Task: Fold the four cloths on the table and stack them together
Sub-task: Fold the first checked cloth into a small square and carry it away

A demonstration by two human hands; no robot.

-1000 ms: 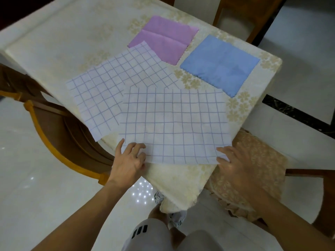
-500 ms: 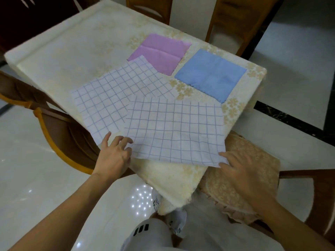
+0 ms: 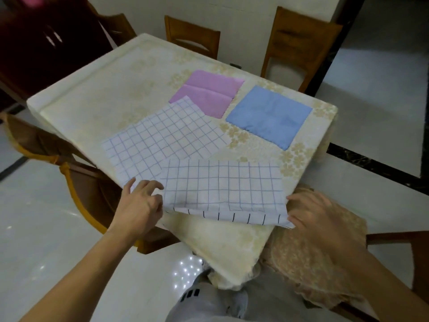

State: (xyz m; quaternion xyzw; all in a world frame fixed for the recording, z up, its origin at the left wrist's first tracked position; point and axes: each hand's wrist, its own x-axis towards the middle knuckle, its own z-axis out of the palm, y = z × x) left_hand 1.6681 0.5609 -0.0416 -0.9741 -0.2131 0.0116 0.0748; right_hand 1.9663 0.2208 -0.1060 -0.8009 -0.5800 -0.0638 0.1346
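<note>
While the white grid-checked near cloth (image 3: 222, 189) lies at the table's (image 3: 97, 105) near corner, left hand (image 3: 139, 205) and right hand (image 3: 311, 217) pinch its lifted front corners

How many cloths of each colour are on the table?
White checked cloths: 2, the near checked cloth and the far checked cloth
Pink cloth: 1
Blue cloth: 1
Total: 4 cloths

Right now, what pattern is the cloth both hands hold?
White with a thin blue-purple grid, the near checked cloth; head view.
</note>
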